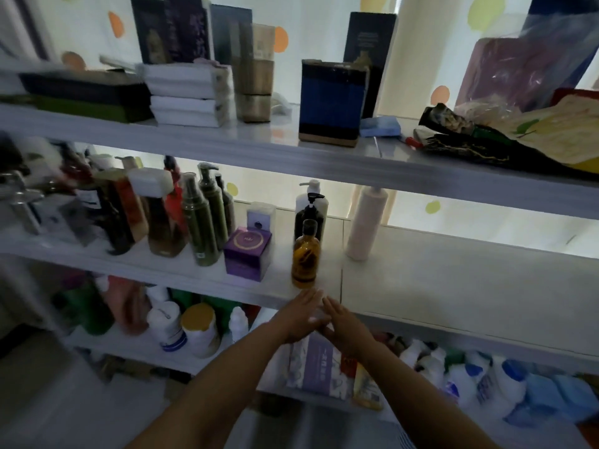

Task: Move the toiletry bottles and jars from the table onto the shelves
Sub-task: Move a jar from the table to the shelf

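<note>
Here, slim amber bottle (305, 254), translucent, upright

1. No text can be read anywhere; blur smears every label.
2. Purple box (248, 254), middle shelf (421, 270): a gold ring emblem, its lettering illegible.
3. Dark boxes (186, 27), top shelf (227, 144): pale vertical characters, unreadable.
4. Lilac pack (319, 367), lower shelf (129, 348): a short row of white characters, too blurred to make out.
</note>
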The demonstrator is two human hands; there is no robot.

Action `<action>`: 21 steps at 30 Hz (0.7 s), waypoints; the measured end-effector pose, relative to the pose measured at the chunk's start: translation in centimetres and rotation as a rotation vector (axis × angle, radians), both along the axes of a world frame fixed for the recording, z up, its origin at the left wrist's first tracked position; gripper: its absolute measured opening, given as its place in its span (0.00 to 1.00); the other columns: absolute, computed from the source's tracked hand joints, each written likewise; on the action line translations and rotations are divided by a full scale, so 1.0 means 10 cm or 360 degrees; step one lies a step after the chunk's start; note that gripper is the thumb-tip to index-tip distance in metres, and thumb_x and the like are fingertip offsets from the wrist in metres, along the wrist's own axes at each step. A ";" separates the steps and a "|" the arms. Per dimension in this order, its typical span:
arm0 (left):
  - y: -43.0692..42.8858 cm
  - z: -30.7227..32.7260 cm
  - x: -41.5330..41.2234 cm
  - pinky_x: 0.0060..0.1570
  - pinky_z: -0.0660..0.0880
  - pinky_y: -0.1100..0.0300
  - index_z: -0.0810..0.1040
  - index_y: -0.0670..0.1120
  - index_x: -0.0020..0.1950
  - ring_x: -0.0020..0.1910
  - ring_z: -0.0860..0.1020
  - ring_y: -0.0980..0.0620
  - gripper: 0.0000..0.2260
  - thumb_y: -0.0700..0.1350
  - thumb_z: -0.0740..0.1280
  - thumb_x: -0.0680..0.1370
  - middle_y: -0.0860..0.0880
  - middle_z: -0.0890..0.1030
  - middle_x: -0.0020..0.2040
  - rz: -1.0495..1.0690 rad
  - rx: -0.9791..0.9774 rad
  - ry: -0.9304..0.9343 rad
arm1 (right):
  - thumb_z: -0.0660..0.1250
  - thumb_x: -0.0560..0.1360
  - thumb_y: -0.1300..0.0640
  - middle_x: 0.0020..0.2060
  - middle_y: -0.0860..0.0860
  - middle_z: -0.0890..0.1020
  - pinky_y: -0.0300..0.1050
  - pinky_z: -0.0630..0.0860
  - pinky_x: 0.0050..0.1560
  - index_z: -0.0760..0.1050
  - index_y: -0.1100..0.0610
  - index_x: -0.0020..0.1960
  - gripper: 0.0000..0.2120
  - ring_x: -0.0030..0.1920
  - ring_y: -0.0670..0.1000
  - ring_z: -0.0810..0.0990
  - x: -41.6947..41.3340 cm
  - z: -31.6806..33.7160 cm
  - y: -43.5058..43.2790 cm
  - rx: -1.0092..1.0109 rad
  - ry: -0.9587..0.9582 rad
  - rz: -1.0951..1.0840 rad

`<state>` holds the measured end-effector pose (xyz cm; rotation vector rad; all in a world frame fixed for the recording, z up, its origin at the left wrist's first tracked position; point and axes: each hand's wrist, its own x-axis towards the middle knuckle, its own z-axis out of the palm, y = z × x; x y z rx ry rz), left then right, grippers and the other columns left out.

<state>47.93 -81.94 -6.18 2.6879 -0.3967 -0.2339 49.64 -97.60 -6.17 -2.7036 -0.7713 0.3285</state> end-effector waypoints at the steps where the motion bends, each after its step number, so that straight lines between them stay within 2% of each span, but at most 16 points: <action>1: 0.19 0.02 -0.13 0.75 0.49 0.51 0.55 0.48 0.77 0.77 0.49 0.47 0.29 0.57 0.58 0.80 0.47 0.52 0.78 0.0088 -0.0055 0.0039 | 0.58 0.78 0.43 0.75 0.49 0.56 0.50 0.59 0.73 0.54 0.53 0.76 0.31 0.74 0.51 0.57 -0.06 -0.03 0.15 0.0006 -0.0004 0.0040; 4: 0.84 0.06 -0.60 0.73 0.47 0.58 0.51 0.45 0.78 0.77 0.49 0.50 0.33 0.56 0.62 0.79 0.48 0.50 0.78 0.0190 0.0000 -0.0046 | 0.59 0.77 0.42 0.69 0.48 0.66 0.50 0.66 0.68 0.63 0.51 0.71 0.26 0.69 0.51 0.68 -0.29 -0.13 0.74 0.0009 0.0049 0.0159; 6: 1.39 -0.01 -0.96 0.74 0.45 0.56 0.50 0.45 0.78 0.77 0.47 0.49 0.34 0.59 0.60 0.79 0.48 0.48 0.78 0.0289 0.0127 -0.0094 | 0.61 0.75 0.40 0.66 0.49 0.69 0.49 0.67 0.67 0.66 0.53 0.69 0.27 0.66 0.50 0.69 -0.47 -0.23 1.18 0.0084 0.0109 0.0181; 9: 2.28 -0.11 -1.62 0.75 0.50 0.50 0.56 0.42 0.76 0.77 0.50 0.45 0.36 0.65 0.57 0.77 0.46 0.52 0.78 0.0591 0.0236 -0.0059 | 0.56 0.71 0.28 0.73 0.51 0.61 0.55 0.59 0.73 0.57 0.53 0.74 0.40 0.73 0.53 0.59 -0.90 -0.20 1.99 0.0029 0.0186 0.0423; 11: 2.82 -0.11 -2.15 0.74 0.50 0.49 0.50 0.44 0.77 0.77 0.51 0.45 0.45 0.74 0.45 0.71 0.44 0.51 0.78 0.0853 0.0260 -0.0059 | 0.49 0.65 0.23 0.76 0.51 0.53 0.50 0.53 0.75 0.49 0.55 0.77 0.51 0.75 0.53 0.54 -1.24 -0.10 2.57 -0.0014 0.0149 0.0610; 12: 3.08 -0.08 -2.43 0.75 0.48 0.49 0.47 0.46 0.78 0.77 0.48 0.46 0.48 0.76 0.40 0.68 0.45 0.48 0.78 0.1015 0.0263 -0.0059 | 0.50 0.67 0.25 0.77 0.52 0.50 0.46 0.50 0.75 0.46 0.57 0.77 0.50 0.76 0.52 0.52 -1.41 -0.03 2.86 -0.0030 0.0121 0.0712; 14: 3.53 -0.04 -3.01 0.75 0.42 0.50 0.42 0.48 0.78 0.77 0.40 0.48 0.43 0.74 0.43 0.72 0.47 0.41 0.78 0.1328 0.0277 0.0028 | 0.54 0.74 0.32 0.77 0.53 0.48 0.44 0.52 0.73 0.43 0.59 0.77 0.45 0.76 0.53 0.51 -1.76 0.05 3.45 -0.0043 0.0045 0.0919; 15: 3.73 -0.02 -3.28 0.75 0.40 0.51 0.40 0.48 0.78 0.77 0.38 0.49 0.42 0.73 0.45 0.74 0.48 0.39 0.78 0.1454 0.0271 0.0041 | 0.53 0.74 0.31 0.77 0.53 0.48 0.45 0.54 0.73 0.42 0.59 0.77 0.45 0.76 0.53 0.52 -1.93 0.10 3.71 -0.0025 0.0051 0.1025; 17: 4.06 0.02 -3.79 0.74 0.39 0.51 0.40 0.48 0.78 0.76 0.37 0.49 0.43 0.74 0.42 0.72 0.48 0.38 0.78 0.1659 0.0336 0.0075 | 0.53 0.73 0.30 0.77 0.52 0.47 0.45 0.52 0.74 0.43 0.58 0.77 0.46 0.76 0.53 0.51 -2.19 0.14 4.23 -0.0048 0.0061 0.1213; 21: 4.48 0.07 -4.62 0.74 0.38 0.50 0.39 0.47 0.78 0.76 0.35 0.48 0.36 0.65 0.50 0.79 0.48 0.36 0.77 0.1999 0.0314 0.0234 | 0.57 0.74 0.34 0.77 0.49 0.43 0.47 0.51 0.74 0.41 0.56 0.77 0.44 0.77 0.50 0.46 -2.68 0.23 5.12 -0.0095 0.0095 0.1472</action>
